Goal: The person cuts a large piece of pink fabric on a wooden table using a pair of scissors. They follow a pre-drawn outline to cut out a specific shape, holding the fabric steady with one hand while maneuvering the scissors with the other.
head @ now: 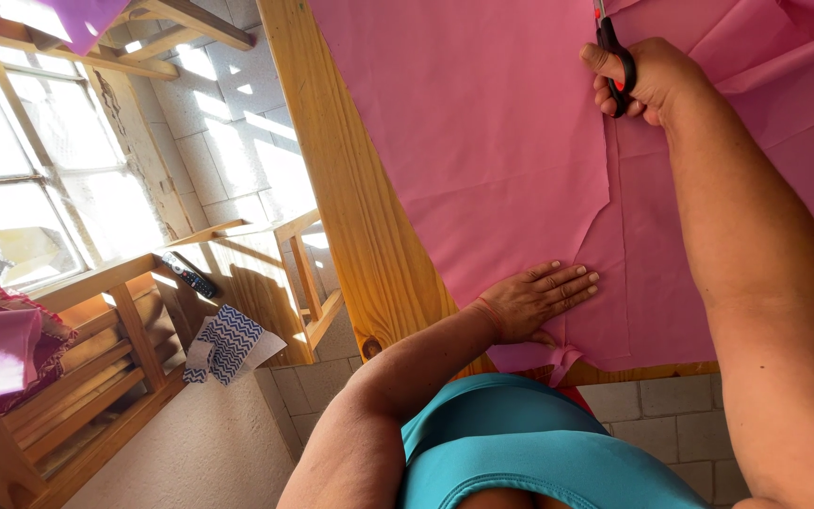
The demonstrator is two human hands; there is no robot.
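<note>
Left hand (539, 300) flat on pink fabric (482, 141); right hand (638, 80) grasping scissors (614, 52), blades pointing away.

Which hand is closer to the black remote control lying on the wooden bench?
The left hand, flat on the pink fabric, is closer to the black remote control. The right hand, holding scissors, is farther away.

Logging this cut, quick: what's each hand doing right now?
Left hand: open, flat on the pink fabric, holding nothing.
Right hand: closed on the scissors, which are cutting the fabric.
</note>
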